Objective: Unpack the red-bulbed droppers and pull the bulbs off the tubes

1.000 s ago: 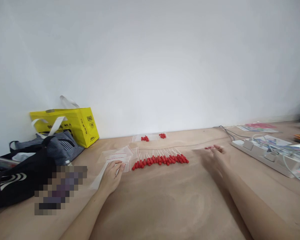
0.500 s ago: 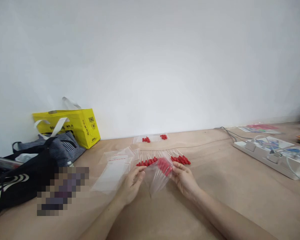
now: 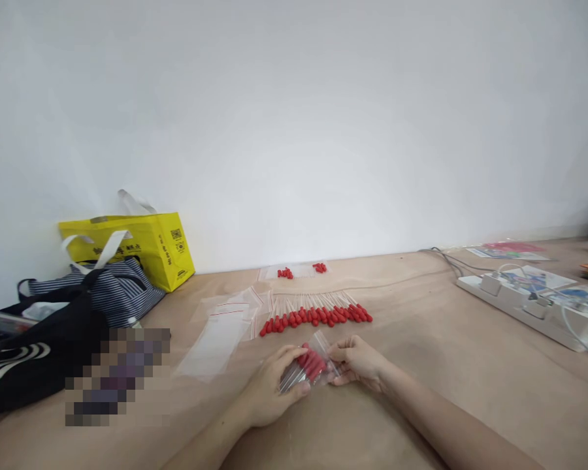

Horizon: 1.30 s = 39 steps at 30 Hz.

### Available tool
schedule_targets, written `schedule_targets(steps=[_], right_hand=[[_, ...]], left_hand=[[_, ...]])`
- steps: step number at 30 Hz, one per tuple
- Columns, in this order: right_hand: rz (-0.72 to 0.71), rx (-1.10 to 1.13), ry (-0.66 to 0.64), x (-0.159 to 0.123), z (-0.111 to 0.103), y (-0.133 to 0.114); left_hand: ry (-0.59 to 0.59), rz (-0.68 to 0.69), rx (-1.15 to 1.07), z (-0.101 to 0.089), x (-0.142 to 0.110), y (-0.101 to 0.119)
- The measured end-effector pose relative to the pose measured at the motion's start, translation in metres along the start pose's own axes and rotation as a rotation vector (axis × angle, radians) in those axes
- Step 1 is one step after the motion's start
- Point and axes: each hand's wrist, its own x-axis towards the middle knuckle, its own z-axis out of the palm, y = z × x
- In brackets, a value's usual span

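Note:
Between my hands, low over the table, is a clear zip bag (image 3: 294, 377) with several red-tipped sticks (image 3: 313, 363) inside. My left hand (image 3: 273, 385) grips the bag's left side, thumb below and fingers above. At the bag's right end, my right hand (image 3: 355, 364) pinches the plastic near its edge. Just beyond them lies a row of loose red-tipped sticks (image 3: 318, 316), their red ends toward me and pale stems pointing away. Flat clear bags (image 3: 215, 339) with red lines lie to the left of the row.
Against the wall, filled bags (image 3: 301, 269) hold more red-tipped sticks. A yellow bag (image 3: 171, 251), a striped bag (image 3: 120, 290) and a black bag (image 3: 73, 339) stand at left. To the right are a white power strip (image 3: 519, 313) with cables and some printed sheets (image 3: 512, 251).
The bag has come nearer to me and turned, its stems now pointing left. My left hand has shifted its hold farther around the bag, and the whole row of loose sticks is uncovered.

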Motion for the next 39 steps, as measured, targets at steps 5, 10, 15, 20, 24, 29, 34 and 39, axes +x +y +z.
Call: schedule_targets(steps=[5,10,15,20,24,29,34,39], right_hand=[[-0.023,-0.052,0.028,0.002,0.002,0.004],[-0.08,-0.113,-0.026,0.002,0.005,0.006],[-0.106,-0.162,-0.06,0.005,0.005,0.008],[-0.094,-0.175,-0.06,0.008,0.006,0.012],[-0.109,-0.198,-0.051,0.005,0.006,0.011],[-0.058,-0.167,-0.079,0.0,0.0,0.005],[-0.013,-0.115,-0.145,-0.001,-0.004,-0.001],[0.029,-0.145,-0.101,-0.001,0.002,-0.004]], left_hand=[[0.099,0.054,0.083,0.002,0.019,0.002],[0.085,0.213,0.246,0.006,0.039,0.001],[0.064,0.406,0.357,0.006,0.048,-0.001],[0.233,0.576,0.346,0.013,0.051,-0.01],[0.26,0.63,0.358,0.017,0.049,-0.013],[0.302,0.606,0.382,0.017,0.044,-0.008],[0.29,0.556,0.368,0.019,0.041,-0.007],[0.235,0.516,0.345,0.018,0.04,-0.005]])
